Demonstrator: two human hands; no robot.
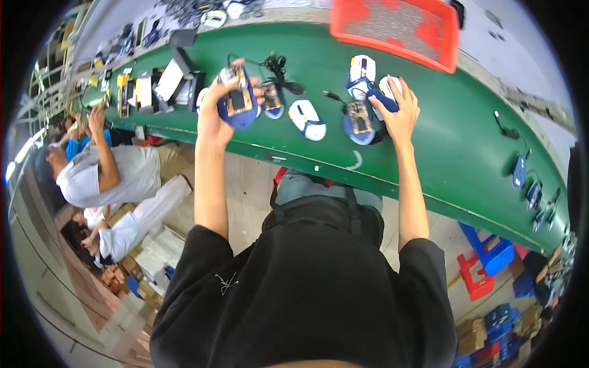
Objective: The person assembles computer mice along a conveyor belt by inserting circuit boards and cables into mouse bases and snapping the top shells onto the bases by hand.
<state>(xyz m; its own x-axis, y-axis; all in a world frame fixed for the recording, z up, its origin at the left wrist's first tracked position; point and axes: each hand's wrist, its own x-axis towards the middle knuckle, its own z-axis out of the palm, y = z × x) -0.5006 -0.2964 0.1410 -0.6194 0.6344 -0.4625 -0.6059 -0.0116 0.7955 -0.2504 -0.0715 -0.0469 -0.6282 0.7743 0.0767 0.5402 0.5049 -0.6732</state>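
My left hand [213, 113] is raised over the bench, its fingers wrapped round an open mouse base [239, 105], dark blue with a bare circuit board on top. My right hand [402, 116] is closed on a white and dark blue mouse shell [384, 98], partly hidden under its fingers. Just left of that hand lies another open mouse base [358, 124] with its cable, and above it a white mouse shell [361, 73]. A second loose white shell [307, 121] rests between my hands. Beside my left hand is one more open base [272, 104].
A green bench [454, 153] runs across. A red tray [394, 54] of small metal parts stands at its back. Coiled black cable [277, 66] lies behind the bases, boxes [175, 83] at left, several corded mice [519, 170] at right. People [116, 172] sit at left; stools [491, 248] stand lower right.
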